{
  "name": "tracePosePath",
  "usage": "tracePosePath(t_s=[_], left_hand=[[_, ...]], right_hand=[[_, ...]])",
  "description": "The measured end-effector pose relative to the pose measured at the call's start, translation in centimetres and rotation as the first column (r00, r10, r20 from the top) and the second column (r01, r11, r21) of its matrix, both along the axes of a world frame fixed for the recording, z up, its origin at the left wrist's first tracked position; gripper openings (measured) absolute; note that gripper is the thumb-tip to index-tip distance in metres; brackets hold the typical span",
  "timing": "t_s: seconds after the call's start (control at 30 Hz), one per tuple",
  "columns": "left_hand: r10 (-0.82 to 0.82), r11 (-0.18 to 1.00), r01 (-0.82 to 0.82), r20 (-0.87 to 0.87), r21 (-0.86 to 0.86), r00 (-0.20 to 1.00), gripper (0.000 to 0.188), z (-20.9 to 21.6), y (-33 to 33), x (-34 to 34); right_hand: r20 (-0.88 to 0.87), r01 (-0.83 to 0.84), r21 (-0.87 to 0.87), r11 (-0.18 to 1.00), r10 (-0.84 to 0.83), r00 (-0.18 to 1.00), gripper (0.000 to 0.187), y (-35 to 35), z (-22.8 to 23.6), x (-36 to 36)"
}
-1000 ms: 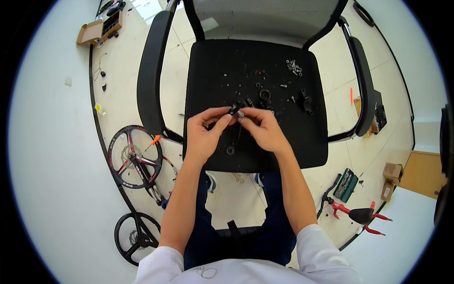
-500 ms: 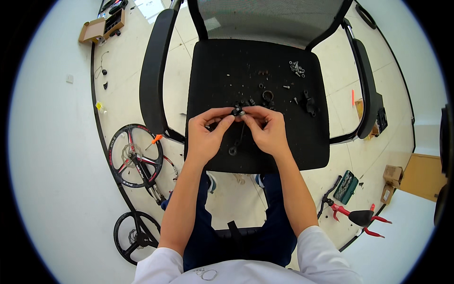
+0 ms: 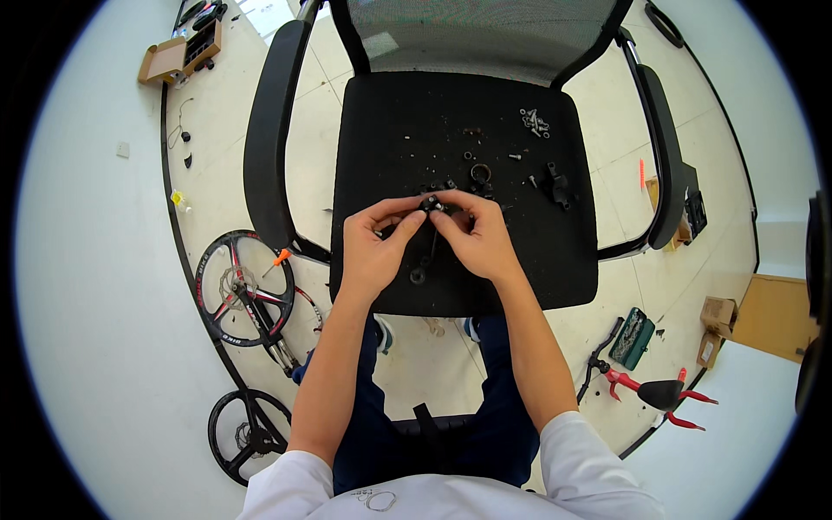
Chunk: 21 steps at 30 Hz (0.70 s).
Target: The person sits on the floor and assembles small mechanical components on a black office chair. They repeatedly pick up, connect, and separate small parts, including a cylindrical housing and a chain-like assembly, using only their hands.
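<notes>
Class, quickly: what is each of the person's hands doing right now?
Left hand: fingers pinched on the small black part above the chair seat.
Right hand: pinched on the same part.

An open brown cardboard box (image 3: 169, 59) sits at ten o'clock; two small brown cartons (image 3: 718, 322) at four o'clock.

The chair seat (image 3: 520, 251) is matt black cloth, its backrest (image 3: 477, 35) open grey mesh and its armrests (image 3: 267, 139) smooth, faintly glossy plastic. Small metal parts (image 3: 535, 121) glint; the floor (image 3: 416, 364) is smooth pale tile.
</notes>
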<state>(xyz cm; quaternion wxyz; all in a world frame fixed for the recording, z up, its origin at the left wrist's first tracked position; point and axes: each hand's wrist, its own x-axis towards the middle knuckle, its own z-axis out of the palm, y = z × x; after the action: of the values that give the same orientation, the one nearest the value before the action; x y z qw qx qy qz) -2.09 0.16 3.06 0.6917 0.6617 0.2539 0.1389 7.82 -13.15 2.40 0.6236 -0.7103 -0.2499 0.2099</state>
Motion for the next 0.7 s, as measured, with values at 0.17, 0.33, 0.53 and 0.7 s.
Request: tracePosePath(t_s=[0.17,0.33,0.53,0.7], left_hand=[[-0.012,0.999,0.013,-0.015,0.045,1.0,0.02,0.2,0.2,-0.1],[-0.036,0.993,0.033,0.027,0.113,0.999,0.019,-0.2,0.0,-0.1],[-0.067,0.963,0.062,0.011,0.262,0.998,0.016,-0.1,-0.4,0.1],[-0.014,0.938,-0.001,0.041,0.346,0.999,0.014,-0.7,0.1,-0.7]], right_hand=[[0.037,-0.031,-0.053,0.998,0.033,0.999,0.021,-0.2,-0.5,0.3],[0.174,0.049,-0.12,0.992,-0.028,0.984,0.016,-0.4,0.3,0.2],[0.055,0.053,-0.043,0.998,-0.05,0.997,0.009,-0.6,-0.7,0.7],[-0.022,0.013,-0.037,0.999,-0.014,1.0,0.008,0.6,-0.3,0.3]])
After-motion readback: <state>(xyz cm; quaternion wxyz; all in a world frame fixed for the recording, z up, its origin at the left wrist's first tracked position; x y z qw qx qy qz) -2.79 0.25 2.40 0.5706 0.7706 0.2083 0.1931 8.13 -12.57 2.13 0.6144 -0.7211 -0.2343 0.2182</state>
